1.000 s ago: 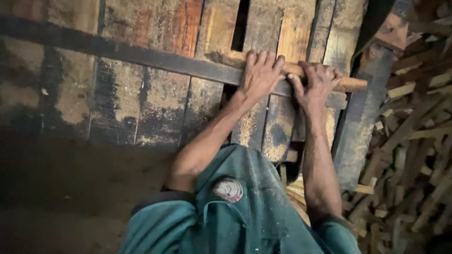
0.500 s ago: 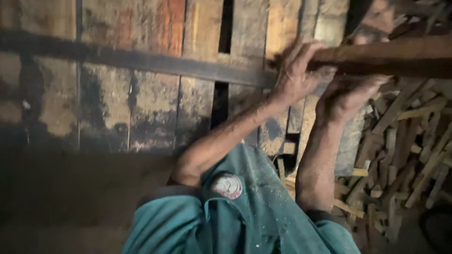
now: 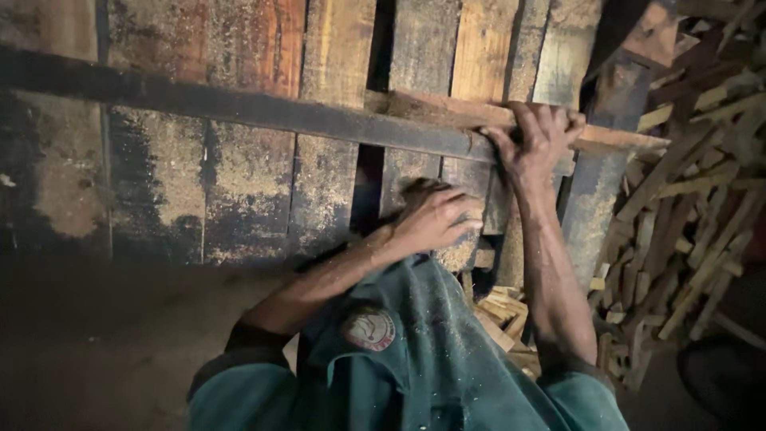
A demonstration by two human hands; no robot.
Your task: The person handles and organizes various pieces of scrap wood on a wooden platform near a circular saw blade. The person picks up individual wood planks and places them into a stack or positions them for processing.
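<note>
Sawdust-coated planks form the table (image 3: pixel 239 183) filling the upper frame, crossed by a dark metal rail (image 3: pixel 239 104). At upper right the right hand (image 3: pixel 536 137) is curled around a wooden strip (image 3: pixel 614 140) lying along that rail, while the left hand (image 3: pixel 435 217) rests loosely curled and empty on the planks at centre.

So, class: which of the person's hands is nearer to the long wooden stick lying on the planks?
Right. The right hand is closed over the wooden stick, gripping it. The left hand sits lower, apart from it, on the dusty planks.

The right hand (image 3: pixel 536 137) covers part of the wooden stick (image 3: pixel 447 112).
</note>
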